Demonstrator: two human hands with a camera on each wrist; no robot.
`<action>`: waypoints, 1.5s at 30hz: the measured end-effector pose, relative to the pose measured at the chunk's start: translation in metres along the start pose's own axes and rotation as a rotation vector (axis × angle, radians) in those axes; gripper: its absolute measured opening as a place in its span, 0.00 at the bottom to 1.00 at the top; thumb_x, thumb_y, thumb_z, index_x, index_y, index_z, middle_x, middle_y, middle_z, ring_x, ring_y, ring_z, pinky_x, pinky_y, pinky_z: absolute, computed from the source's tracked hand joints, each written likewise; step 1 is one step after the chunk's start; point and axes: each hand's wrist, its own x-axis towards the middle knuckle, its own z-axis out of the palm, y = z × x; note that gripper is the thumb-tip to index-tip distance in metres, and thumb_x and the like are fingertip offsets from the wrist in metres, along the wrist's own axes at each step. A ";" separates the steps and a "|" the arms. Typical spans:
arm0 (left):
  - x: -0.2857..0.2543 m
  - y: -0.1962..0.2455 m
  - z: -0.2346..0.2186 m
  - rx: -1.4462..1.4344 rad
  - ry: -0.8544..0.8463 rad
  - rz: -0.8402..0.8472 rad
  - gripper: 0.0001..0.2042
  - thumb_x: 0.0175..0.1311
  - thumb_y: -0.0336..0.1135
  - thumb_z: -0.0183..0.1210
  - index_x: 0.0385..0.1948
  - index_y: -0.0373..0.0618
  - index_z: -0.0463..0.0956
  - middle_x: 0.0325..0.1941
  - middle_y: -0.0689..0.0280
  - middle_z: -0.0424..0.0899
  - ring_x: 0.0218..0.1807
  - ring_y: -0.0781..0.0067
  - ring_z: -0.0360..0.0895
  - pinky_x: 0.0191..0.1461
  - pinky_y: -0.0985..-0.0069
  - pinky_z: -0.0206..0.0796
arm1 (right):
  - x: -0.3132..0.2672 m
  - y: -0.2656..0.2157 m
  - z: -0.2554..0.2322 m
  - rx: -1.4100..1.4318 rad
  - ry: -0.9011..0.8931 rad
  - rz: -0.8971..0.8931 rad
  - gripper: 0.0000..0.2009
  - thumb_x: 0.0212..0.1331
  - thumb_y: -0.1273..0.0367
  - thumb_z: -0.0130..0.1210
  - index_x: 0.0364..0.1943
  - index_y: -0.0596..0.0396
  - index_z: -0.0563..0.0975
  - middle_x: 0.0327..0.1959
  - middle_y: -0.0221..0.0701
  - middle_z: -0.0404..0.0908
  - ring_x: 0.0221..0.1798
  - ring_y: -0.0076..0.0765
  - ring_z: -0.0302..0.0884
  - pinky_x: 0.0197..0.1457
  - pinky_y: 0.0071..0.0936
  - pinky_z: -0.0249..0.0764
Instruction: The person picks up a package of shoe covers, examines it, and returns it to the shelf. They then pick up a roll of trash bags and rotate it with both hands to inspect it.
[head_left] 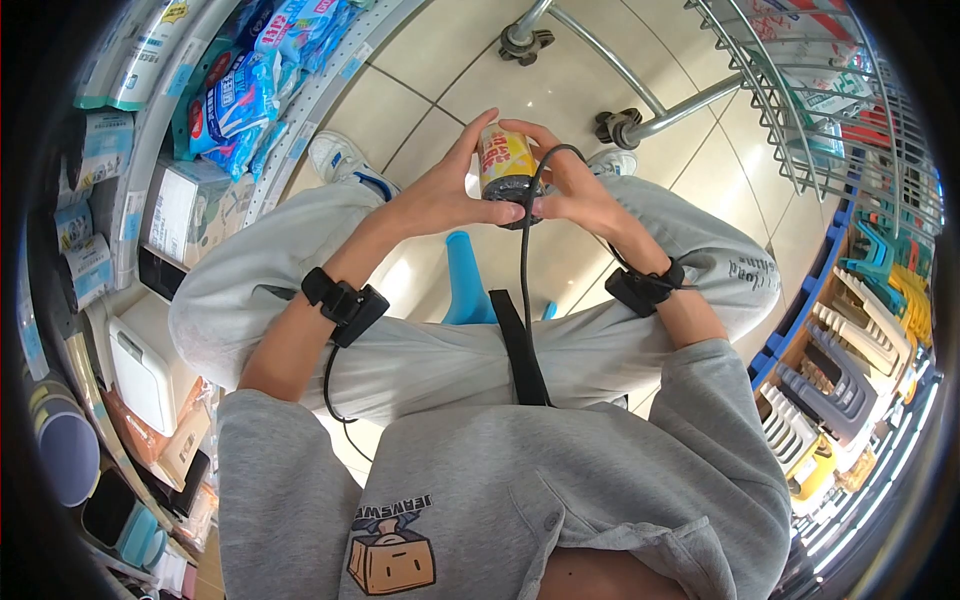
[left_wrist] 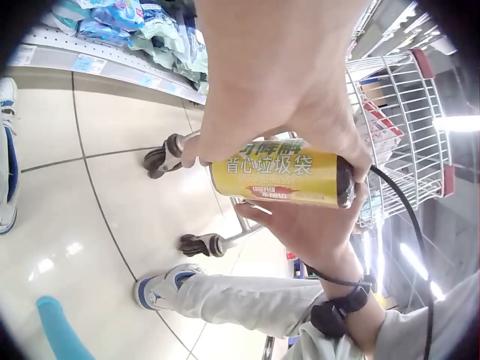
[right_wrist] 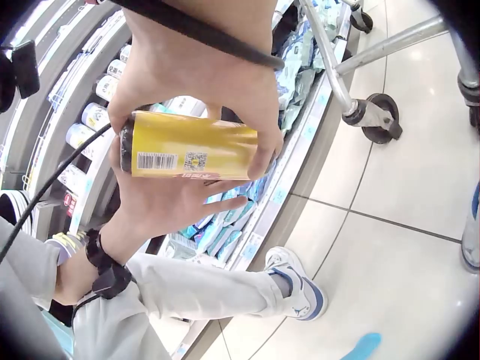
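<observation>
A roll of black garbage bags (head_left: 507, 158) in a yellow printed label is held between both hands, in front of the knees. My left hand (head_left: 455, 192) grips it from the left, thumb at the near end and fingers toward the far end. From the other side my right hand (head_left: 575, 188) holds it the same way, the two thumbs close together at the near end. Chinese lettering shows on the yellow label (left_wrist: 274, 176) in the left wrist view. A barcode and a square code face the right wrist camera on the wrapped roll (right_wrist: 191, 150).
Shelves with blue packs (head_left: 235, 105) stand on the left. A wire shopping cart (head_left: 780, 110) on casters (head_left: 525, 45) is ahead and right. Stacked plastic goods (head_left: 840, 370) line the right. A blue plastic piece (head_left: 463, 280) lies between the legs; a black cable (head_left: 525, 270) crosses the roll.
</observation>
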 end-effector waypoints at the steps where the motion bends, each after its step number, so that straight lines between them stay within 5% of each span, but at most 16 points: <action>1: 0.000 0.000 0.000 -0.002 0.001 -0.001 0.58 0.42 0.52 0.74 0.73 0.48 0.40 0.67 0.47 0.62 0.71 0.50 0.57 0.74 0.57 0.47 | 0.000 -0.001 0.001 0.006 0.004 -0.003 0.47 0.38 0.57 0.62 0.68 0.59 0.57 0.63 0.38 0.64 0.64 0.38 0.66 0.66 0.34 0.63; 12: -0.002 0.007 -0.004 -0.041 0.019 -0.009 0.59 0.36 0.52 0.76 0.72 0.50 0.45 0.67 0.51 0.62 0.70 0.52 0.60 0.66 0.53 0.60 | 0.000 0.002 0.000 0.012 -0.002 -0.060 0.46 0.40 0.58 0.64 0.68 0.55 0.57 0.64 0.38 0.63 0.66 0.39 0.63 0.65 0.38 0.63; 45: -0.002 0.004 -0.003 -0.046 -0.002 -0.019 0.58 0.39 0.54 0.74 0.72 0.50 0.43 0.69 0.50 0.59 0.71 0.50 0.58 0.69 0.50 0.57 | -0.001 -0.003 0.000 -0.014 -0.004 0.017 0.53 0.39 0.53 0.65 0.72 0.54 0.50 0.69 0.39 0.57 0.72 0.42 0.57 0.70 0.40 0.59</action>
